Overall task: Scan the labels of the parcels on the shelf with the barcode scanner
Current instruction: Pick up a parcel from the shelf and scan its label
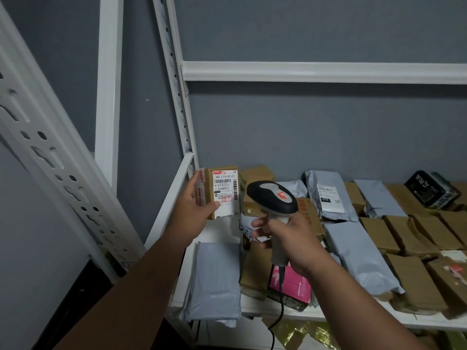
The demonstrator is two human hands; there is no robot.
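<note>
One small parcel (222,192), gripped by the left hand (195,210), faces the barcode scanner (271,198) grasped in the right hand (290,238), while many parcels on the shelf (174,190) seemingly await scanning.

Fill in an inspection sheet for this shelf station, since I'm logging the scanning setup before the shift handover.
Surface: white metal shelf, nearly covered by parcels, a bare patch at its left end.
Job's things: small brown box held upright, white label facing the camera; barcode scanner aimed towards it from the right.
Clutter: grey mailer bags, brown parcels, a pink box and a black box lying on the shelf.
Hands: left hand grips the small brown box; right hand grips the scanner's handle.
Cables: black scanner cable hangs below the shelf edge.
Surroundings: grey wall, white slotted uprights, gold foil below.
</note>
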